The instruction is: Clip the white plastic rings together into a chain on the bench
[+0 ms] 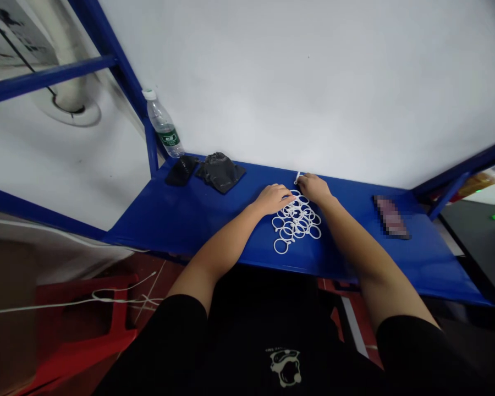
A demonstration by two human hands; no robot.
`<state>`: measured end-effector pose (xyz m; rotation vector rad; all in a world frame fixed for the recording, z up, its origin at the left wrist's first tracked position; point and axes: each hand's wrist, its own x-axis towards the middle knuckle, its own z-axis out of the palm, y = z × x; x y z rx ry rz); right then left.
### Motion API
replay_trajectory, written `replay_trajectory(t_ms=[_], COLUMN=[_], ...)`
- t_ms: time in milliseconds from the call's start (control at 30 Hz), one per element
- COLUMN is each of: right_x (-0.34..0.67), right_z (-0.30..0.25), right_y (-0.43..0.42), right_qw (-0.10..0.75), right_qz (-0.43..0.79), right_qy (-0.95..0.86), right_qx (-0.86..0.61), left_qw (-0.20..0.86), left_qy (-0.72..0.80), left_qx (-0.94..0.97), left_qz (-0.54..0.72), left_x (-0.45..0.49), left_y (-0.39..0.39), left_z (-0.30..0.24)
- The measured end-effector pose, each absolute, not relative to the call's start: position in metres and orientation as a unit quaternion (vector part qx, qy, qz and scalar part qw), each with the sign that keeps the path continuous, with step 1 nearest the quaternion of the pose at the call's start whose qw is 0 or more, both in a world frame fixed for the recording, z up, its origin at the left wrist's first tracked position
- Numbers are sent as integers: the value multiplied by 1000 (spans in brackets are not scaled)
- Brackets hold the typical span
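Note:
A loose pile of white plastic rings (300, 220), several with a small eyelet, lies on the blue shelf-like desk (190, 225) in front of me. My left hand (274, 199) rests at the pile's upper left edge, fingers stretched out and touching or just over the nearest rings. Behind the pile, my right hand (312, 187) is closed with its fingertips at a white ring (297, 178), which shows nearly edge-on near the wall. The right fingers partly cover that ring.
At the back left stand a clear plastic bottle (165, 127), a dark phone-like slab (182, 170) and a black drawstring pouch (220, 171). A blurred-out phone-shaped object (391, 216) lies to the right. Blue metal posts (150, 146) frame the desk; a red stool (119, 311) is below left.

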<state>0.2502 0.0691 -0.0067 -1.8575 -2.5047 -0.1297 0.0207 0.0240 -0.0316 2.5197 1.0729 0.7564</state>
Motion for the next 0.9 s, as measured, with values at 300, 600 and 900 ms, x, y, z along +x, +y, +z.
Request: replay_trajectory(t_ms=[300,600,900], right_x=[294,339,301], right_z=[-21,-29,-2], right_y=[18,26,2], right_qw=[87,124,312], right_qz=[-16,77,102], right_qy=[-769,-778,-780], right_qx=[-633,-611,-533], left_qw=[174,182,119], left_qy=[369,352,333], left_qx=[877,876,871], left_qz=[255,277,341], left_x=[18,15,20], left_y=[23,27,24], left_z=[-32,-38,-37])
